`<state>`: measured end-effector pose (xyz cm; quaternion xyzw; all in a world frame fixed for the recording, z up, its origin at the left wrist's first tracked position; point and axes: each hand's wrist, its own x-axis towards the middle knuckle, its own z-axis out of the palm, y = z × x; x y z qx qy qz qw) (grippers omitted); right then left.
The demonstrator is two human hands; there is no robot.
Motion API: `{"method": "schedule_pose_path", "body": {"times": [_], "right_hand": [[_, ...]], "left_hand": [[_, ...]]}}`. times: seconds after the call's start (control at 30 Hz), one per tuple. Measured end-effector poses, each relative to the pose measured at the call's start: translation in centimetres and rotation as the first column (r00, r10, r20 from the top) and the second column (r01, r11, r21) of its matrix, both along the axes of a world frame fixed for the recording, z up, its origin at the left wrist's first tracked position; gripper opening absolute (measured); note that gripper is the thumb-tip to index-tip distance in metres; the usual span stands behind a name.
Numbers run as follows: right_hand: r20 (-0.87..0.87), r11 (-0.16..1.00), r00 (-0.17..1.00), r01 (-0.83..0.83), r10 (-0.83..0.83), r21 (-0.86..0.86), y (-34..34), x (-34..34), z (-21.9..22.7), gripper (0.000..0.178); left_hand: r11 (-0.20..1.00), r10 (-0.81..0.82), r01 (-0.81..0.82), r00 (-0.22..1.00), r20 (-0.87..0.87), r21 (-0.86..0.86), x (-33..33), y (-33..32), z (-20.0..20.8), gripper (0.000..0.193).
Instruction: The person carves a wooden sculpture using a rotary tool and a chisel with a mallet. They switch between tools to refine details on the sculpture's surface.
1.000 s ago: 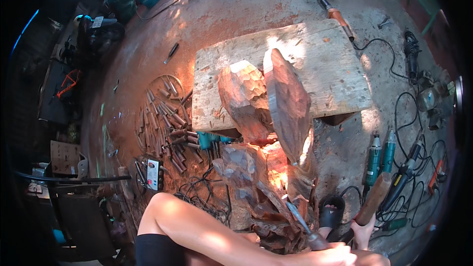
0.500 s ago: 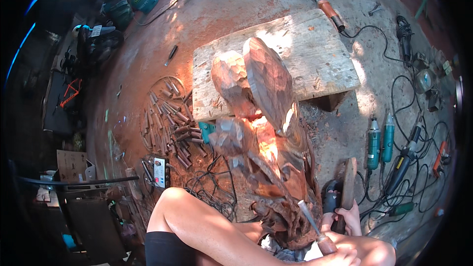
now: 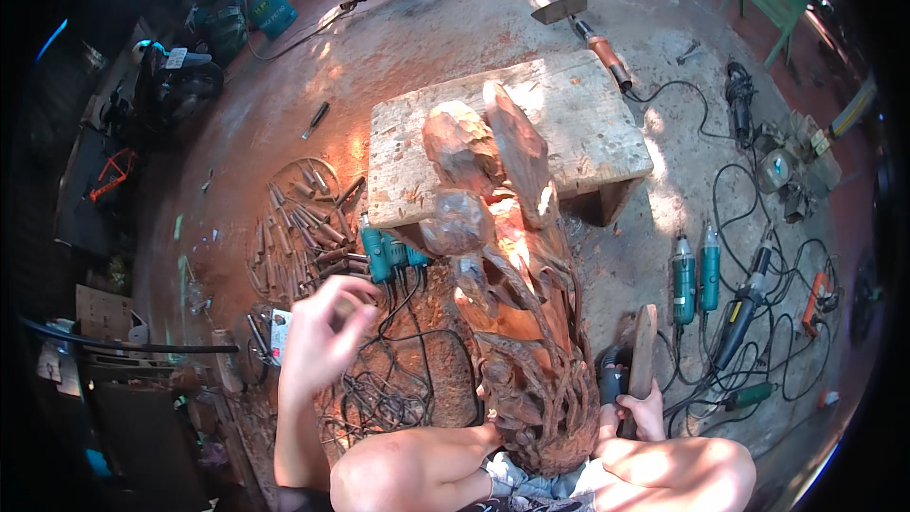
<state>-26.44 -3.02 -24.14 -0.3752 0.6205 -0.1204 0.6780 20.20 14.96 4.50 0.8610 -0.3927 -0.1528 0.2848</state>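
Note:
A tall reddish-brown wood carving [image 3: 517, 322] leans between my legs, its upper end over a low wooden bench [image 3: 597, 123]. It has faceted lobes at the top and gnarled, root-like openwork below. My left hand [image 3: 332, 327] is raised left of the carving, fingers curled and thumb apart, with nothing visible in it. Just beyond it lies a pile of chisels [image 3: 303, 228] on the floor. To the right of the carving, my right hand [image 3: 646, 414] grips a flat, club-like wooden mallet [image 3: 644, 351], held upright above my leg.
Teal power tools [image 3: 379, 256] stand by the bench's left corner, with tangled black cables [image 3: 389, 398] nearer me. On the right lie teal grinders [image 3: 683, 280], a long black tool [image 3: 744, 303] and more cords. A corded tool with an orange grip [image 3: 605, 55] lies beyond the bench.
My left hand has moved from the lower right, where it held a wooden-handled chisel, to the left near the chisel pile. That chisel no longer shows. My right hand still holds the mallet.

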Motion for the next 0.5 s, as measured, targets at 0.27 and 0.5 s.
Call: {"method": "schedule_pose_path", "body": {"times": [0.27, 0.5], "right_hand": [[-0.061, 0.969, 0.968, -0.242, 0.244, 0.038, -0.7, 0.4, 0.8, 0.048], [-0.085, 0.956, 0.954, -0.279, 0.287, 0.09, -0.4, 3.0, 1.6, 0.049]], "left_hand": [[0.939, 0.097, -0.192, 0.943, 0.317, 0.285, 8.7, 12.1, -24.3, 0.017], [0.849, -0.128, -0.179, 0.844, 0.521, 0.498, 18.7, 16.2, -29.3, 0.033]]}}
